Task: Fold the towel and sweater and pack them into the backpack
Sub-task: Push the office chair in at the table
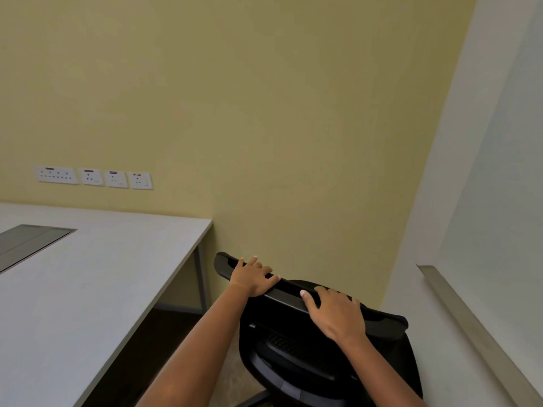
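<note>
A person's left hand (255,277) and right hand (338,314) rest apart, fingers curled over the top rail of a black office chair (311,342), gripping it. To the left stands a pale grey table (88,277) against a yellow wall (264,113) with white sockets (94,177). Towel, sweater and backpack are out of view.

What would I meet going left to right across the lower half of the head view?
Grey inset panel → table → left hand → right hand, both gripping the chair's top rail → metal ledge on the right-hand wall.
</note>
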